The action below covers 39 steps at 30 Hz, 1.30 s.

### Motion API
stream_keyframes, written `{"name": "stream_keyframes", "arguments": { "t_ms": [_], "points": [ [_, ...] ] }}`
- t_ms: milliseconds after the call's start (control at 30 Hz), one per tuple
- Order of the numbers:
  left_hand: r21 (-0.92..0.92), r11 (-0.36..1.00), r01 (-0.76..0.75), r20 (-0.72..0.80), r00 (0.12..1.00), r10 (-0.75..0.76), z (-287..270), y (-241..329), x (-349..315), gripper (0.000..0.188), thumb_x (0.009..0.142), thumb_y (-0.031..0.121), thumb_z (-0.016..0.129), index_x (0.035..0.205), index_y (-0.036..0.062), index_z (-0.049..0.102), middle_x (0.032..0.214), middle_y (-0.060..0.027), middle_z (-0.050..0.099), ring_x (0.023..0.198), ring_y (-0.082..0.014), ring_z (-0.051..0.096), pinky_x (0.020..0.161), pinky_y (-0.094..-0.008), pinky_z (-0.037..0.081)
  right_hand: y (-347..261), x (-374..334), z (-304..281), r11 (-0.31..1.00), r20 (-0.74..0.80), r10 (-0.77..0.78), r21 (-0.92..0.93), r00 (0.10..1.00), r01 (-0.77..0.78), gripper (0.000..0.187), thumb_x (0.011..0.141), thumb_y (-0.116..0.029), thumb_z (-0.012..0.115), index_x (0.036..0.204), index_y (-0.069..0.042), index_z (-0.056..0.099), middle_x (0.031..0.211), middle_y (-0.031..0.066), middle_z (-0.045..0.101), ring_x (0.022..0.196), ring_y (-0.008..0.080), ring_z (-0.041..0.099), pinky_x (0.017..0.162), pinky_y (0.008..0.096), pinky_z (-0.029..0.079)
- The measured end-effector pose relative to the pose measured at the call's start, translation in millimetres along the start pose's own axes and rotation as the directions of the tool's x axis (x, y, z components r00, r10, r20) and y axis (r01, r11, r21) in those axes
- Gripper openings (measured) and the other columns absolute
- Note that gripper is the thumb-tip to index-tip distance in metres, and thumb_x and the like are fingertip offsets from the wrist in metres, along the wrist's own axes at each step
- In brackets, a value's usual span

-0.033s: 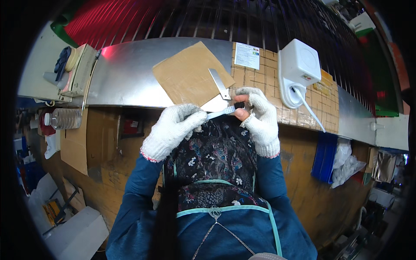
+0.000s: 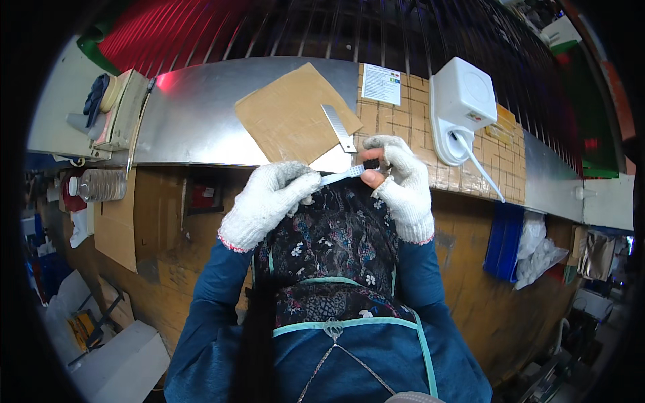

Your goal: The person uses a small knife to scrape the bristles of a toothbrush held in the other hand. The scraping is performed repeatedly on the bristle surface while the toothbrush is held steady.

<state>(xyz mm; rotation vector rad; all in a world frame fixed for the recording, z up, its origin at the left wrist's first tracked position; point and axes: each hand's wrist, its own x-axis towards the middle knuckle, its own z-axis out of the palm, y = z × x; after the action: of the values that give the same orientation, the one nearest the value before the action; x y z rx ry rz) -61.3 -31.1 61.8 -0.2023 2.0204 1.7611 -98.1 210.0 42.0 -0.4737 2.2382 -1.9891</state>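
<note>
My left hand (image 2: 272,198), in a white knitted glove, grips the handle end of a small white plastic brush (image 2: 351,172) between thumb and fingers. Tiny holes or tuft marks dot its head, which points right. At that head end, a black tuft of bristles (image 2: 371,163) lies between the thumb and forefinger of my right hand (image 2: 403,185). The right glove leaves these fingertips bare. How the tuft joins the head is partly hidden by the fingers. Just beyond, a toothed metal plate (image 2: 336,127) rests on a brown cardboard sheet (image 2: 289,111).
A white box-shaped device (image 2: 463,94) with a white stick (image 2: 480,164) in its cup stands on lined cardboard (image 2: 403,127) at right. Metal bars (image 2: 322,33) run behind the steel bench (image 2: 188,121). A clear plastic bottle (image 2: 101,185) lies at left, a blue bin (image 2: 504,242) hangs lower right.
</note>
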Motion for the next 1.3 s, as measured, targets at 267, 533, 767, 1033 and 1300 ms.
{"name": "stream_keyframes", "arguments": {
  "t_ms": [267, 533, 767, 1033, 1300],
  "points": [
    [0.418, 0.908, -0.027, -0.042, 0.998, 0.049, 21.1, -15.0, 0.7, 0.029, 0.095, 0.028, 0.065, 0.104, 0.0003, 0.071, 0.075, -0.0048, 0.067, 0.064, -0.0095, 0.059, 0.059, -0.027, 0.048, -6.0, -21.4, -5.2, 0.959, -0.187, -0.233, 0.118, 0.954, 0.258, 0.016, 0.083, -0.008, 0.074, 0.093, 0.003, 0.068, 0.109, 0.0109, 0.064, 0.091, 0.0147, 0.061, 0.076, 0.0269, 0.05],
    [-0.347, 0.936, 0.068, 0.0, 0.997, -0.072, 29.1, -31.9, -5.6, 0.031, 0.099, 0.029, 0.062, 0.104, -0.0022, 0.065, 0.074, -0.0024, 0.065, 0.055, -0.0062, 0.058, 0.049, -0.0203, 0.049, -4.9, -21.6, -4.1, 0.983, -0.43, 0.17, 0.135, 0.886, -0.123, 0.022, 0.096, -0.023, 0.065, 0.095, -0.001, 0.07, 0.084, -0.0017, 0.061, 0.067, 0.0038, 0.047, 0.059, 0.0204, 0.038],
    [-0.469, 0.882, 0.045, 0.011, 0.999, -0.046, 38.7, -33.8, -10.3, 0.031, 0.1, 0.027, 0.062, 0.111, -0.002, 0.063, 0.08, -0.0045, 0.066, 0.059, -0.0081, 0.06, 0.053, -0.0221, 0.052, 3.9, -25.3, 29.7, 0.925, -0.2, 0.328, 0.265, 0.923, -0.272, 0.034, 0.092, -0.013, 0.07, 0.12, 0.006, 0.063, 0.091, 0.0015, 0.065, 0.073, 0.0048, 0.054, 0.063, 0.0204, 0.045],
    [-0.331, 0.938, -0.104, -0.198, 0.98, 0.039, 43.2, -32.0, -15.2, 0.032, 0.099, 0.026, 0.062, 0.115, -0.0021, 0.062, 0.082, -0.004, 0.066, 0.061, -0.0072, 0.059, 0.055, -0.0212, 0.051, 2.9, -12.7, 40.8, 0.924, -0.055, 0.293, 0.274, 0.955, -0.267, 0.03, 0.092, -0.012, 0.07, 0.116, 0.005, 0.065, 0.098, 0.0038, 0.066, 0.082, 0.0083, 0.058, 0.072, 0.0242, 0.047],
    [-0.403, 0.901, -0.162, -0.337, 0.941, 0.019, 12.9, -51.0, -14.1, 0.029, 0.101, 0.027, 0.059, 0.107, -0.0003, 0.065, 0.078, -0.0009, 0.063, 0.059, -0.0047, 0.055, 0.052, -0.0202, 0.048, 26.2, 36.8, 47.7, 0.633, -0.226, -0.295, -0.774, 0.929, 0.013, 0.015, 0.08, -0.015, 0.071, 0.094, -0.009, 0.071, 0.1, 0.0096, 0.064, 0.097, 0.0289, 0.056, 0.085, 0.0431, 0.041]
  ]
}}
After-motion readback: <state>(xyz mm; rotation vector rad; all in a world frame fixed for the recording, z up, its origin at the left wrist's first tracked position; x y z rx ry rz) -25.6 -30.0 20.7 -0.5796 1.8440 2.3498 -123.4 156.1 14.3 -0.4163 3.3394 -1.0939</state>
